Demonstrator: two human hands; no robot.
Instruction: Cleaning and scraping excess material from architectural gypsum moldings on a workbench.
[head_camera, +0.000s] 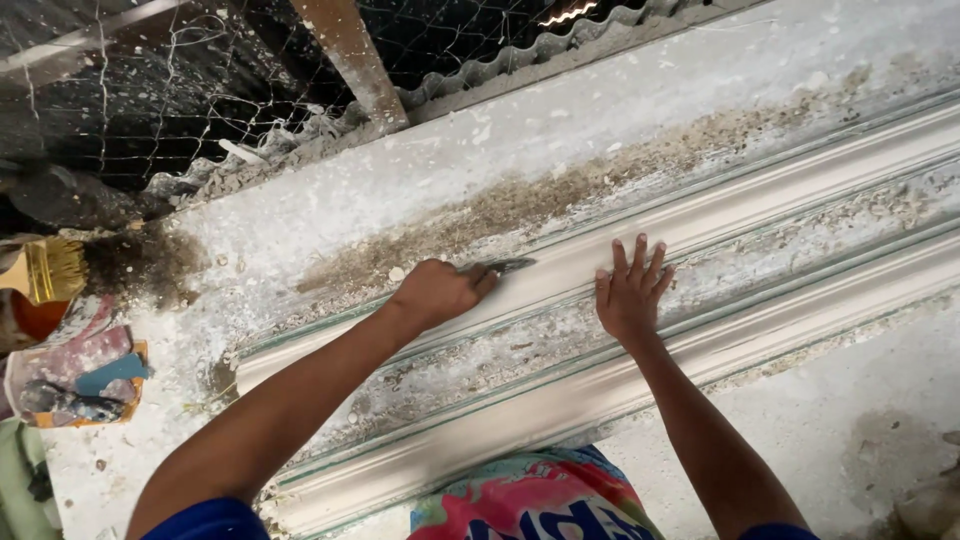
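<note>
A long white plaster moulding (700, 300) is shown lying diagonally across a plaster-spattered workbench (700, 90), and is taken as the landmark throughout. A small metal scraper (505, 266) is gripped in the left hand (440, 292), the fingers curled tightly round its handle, and its blade is laid against the upper raised rib of the moulding; the low angle suggests that the edge is meant to ride along the profile rather than dig into it. The right hand (630, 295) is pressed flat on the moulding just beside the blade, fingers spread and straight, apparently so that the piece is steadied against the push of the tool. Both forearms are extended across the moulding from its near side.

The channels of the moulding are filled with grey crumbs and flakes. Beyond its far edge a band of brown dust (520, 205) is spread over the bench. At the moulding's left end a paint-stained cloth (75, 375) and a yellow-handled brush (50, 270) are set within reach. Behind the bench, wire mesh (150, 90), a leaning wooden post (350, 60) and a strip of corrugated sheet (560, 35) are seen against a dark background. On the moulding's near side a brightly printed garment (535, 500) is visible.
</note>
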